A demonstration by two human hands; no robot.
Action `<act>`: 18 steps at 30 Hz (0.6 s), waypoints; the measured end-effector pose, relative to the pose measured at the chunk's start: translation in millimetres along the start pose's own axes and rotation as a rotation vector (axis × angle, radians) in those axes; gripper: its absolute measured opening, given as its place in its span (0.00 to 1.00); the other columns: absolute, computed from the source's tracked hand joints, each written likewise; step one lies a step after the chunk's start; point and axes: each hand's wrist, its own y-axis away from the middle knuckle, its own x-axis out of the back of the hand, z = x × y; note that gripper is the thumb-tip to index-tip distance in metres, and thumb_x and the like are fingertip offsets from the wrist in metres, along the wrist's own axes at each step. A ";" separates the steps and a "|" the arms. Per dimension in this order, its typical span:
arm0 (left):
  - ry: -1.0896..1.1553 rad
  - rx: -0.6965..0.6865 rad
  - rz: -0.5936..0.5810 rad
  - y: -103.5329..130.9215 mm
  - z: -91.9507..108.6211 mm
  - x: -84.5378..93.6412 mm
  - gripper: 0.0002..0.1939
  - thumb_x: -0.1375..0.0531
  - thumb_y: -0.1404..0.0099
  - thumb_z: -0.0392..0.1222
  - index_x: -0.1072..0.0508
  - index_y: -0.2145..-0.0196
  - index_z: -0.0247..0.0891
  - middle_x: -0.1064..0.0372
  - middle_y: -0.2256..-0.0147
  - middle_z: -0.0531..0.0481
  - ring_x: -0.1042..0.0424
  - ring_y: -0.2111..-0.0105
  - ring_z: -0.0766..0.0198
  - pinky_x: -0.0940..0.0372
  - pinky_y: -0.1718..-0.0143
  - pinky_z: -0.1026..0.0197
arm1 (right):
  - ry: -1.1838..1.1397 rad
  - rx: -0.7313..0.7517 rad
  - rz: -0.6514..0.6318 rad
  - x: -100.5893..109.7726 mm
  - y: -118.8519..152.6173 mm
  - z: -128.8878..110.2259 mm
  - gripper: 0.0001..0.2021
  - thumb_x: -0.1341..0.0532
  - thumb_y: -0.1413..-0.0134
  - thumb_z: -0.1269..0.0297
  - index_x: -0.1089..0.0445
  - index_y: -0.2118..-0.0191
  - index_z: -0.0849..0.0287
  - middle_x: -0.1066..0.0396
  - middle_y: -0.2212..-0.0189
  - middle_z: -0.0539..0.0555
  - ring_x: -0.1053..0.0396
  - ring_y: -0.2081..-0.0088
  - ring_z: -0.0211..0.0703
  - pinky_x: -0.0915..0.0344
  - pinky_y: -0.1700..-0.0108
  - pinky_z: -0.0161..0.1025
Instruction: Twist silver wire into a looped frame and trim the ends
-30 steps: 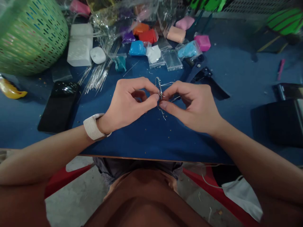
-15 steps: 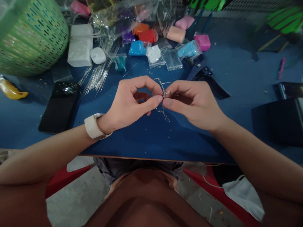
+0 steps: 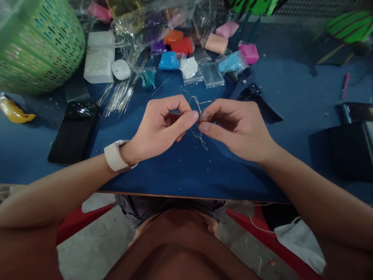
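Note:
A small figure of twisted silver wire [image 3: 199, 136] is between my two hands, over the blue table [image 3: 175, 175]. It has a coiled stem at the top and thin forked ends below. My left hand [image 3: 163, 126], with a pale band on the wrist, pinches the wire at its middle between thumb and forefinger. From the other side my right hand [image 3: 237, 126] pinches the same wire, its thumb just below the left fingertips. The remaining fingers of both hands are curled and partly hidden.
Straight wires [image 3: 119, 99] lie in a bundle by a black phone [image 3: 74, 132] and a green basket [image 3: 43, 50]. Bagged coloured clay [image 3: 169, 61] is spread along the back. Dark-handled pliers [image 3: 256, 97] lie beyond my right hand; a black box [image 3: 344, 151] stands at right.
My left thumb has slid up and lies straighter over the forefinger tip. The wire figure has shifted very slightly left; my right hand has barely moved.

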 end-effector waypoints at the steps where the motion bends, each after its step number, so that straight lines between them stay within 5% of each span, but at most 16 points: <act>1: -0.039 -0.032 -0.002 -0.1 -0.3 0.8 0.30 0.31 0.19 0.62 0.28 0.73 0.41 0.32 0.79 0.55 0.33 0.82 0.71 0.37 0.81 0.64 | -0.009 0.000 0.003 0.2 0.0 0.0 0.17 0.16 0.41 0.45 0.18 0.65 0.49 0.18 0.66 0.49 0.23 0.63 0.47 0.23 0.56 0.48; 4: -0.132 -0.120 0.059 0.7 -3.5 2.1 0.26 0.37 0.12 0.54 0.24 0.70 0.41 0.31 0.78 0.56 0.32 0.81 0.73 0.34 0.78 0.64 | -0.034 -0.007 0.011 0.9 0.0 -0.1 0.17 0.16 0.41 0.47 0.19 0.65 0.49 0.19 0.66 0.49 0.24 0.63 0.46 0.22 0.56 0.47; 10: -0.122 -0.262 0.134 3.9 -10.6 -0.9 0.06 0.32 0.15 0.50 0.14 0.51 0.50 0.16 0.54 0.52 0.23 0.73 0.73 0.27 0.76 0.63 | -0.035 -0.025 0.017 1.6 -1.1 0.0 0.17 0.16 0.42 0.45 0.18 0.65 0.48 0.19 0.67 0.49 0.26 0.65 0.46 0.23 0.57 0.47; 15: 0.099 -0.111 0.133 2.4 -11.9 -1.8 0.04 0.27 0.19 0.44 0.10 0.51 0.51 0.12 0.57 0.55 0.24 0.76 0.75 0.27 0.78 0.63 | -0.029 -0.015 0.020 1.8 -1.7 0.0 0.16 0.17 0.40 0.47 0.19 0.65 0.49 0.20 0.67 0.48 0.26 0.65 0.45 0.24 0.59 0.46; 18: 0.179 -0.135 0.125 0.3 -14.3 -1.3 0.03 0.25 0.21 0.43 0.08 0.52 0.51 0.11 0.60 0.55 0.28 0.79 0.75 0.31 0.82 0.62 | -0.026 -0.015 0.016 2.4 -1.6 -0.2 0.16 0.17 0.40 0.49 0.19 0.65 0.49 0.20 0.67 0.48 0.26 0.65 0.45 0.24 0.59 0.46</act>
